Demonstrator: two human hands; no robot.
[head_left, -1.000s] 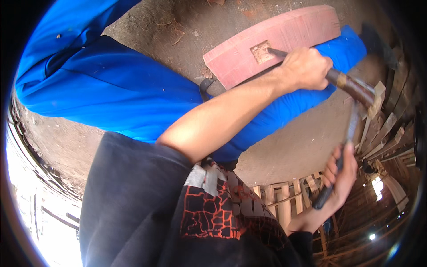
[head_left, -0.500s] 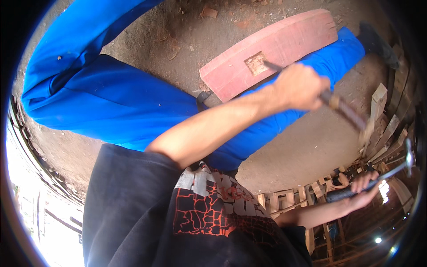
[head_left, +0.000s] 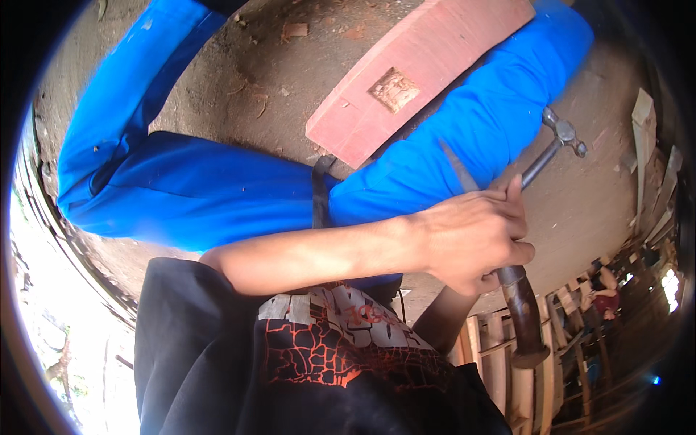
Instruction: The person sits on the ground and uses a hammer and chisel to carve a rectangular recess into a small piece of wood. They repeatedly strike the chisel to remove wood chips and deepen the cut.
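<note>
My left hand (head_left: 475, 235) is closed round a chisel (head_left: 523, 312) with a brown handle. Its narrow metal blade (head_left: 458, 168) sticks out on the far side of my fist, over my blue trouser leg. A ball-peen hammer (head_left: 562, 134) shows just beyond the fist, its shaft running down behind my left hand. My right forearm (head_left: 444, 317) comes up behind that hand, which hides my right hand and its fingers. Farther off lies a pinkish-red wooden block (head_left: 435, 61), with a squarish rough recess (head_left: 394, 90) cut in its top face. Neither tool touches it.
My right leg (head_left: 464, 123) stretches along the block's near side; my left leg (head_left: 181, 181) is bent at the left. Wood chips (head_left: 296, 30) lie on the dirt floor (head_left: 246, 72). Lengths of timber (head_left: 522, 384) are stacked at the lower right, and a post (head_left: 642, 123) stands farther right.
The chisel has come away from the block's recess toward me in my left hand. The hammer has moved from the lower right to beside that hand, and the right arm has come inward.
</note>
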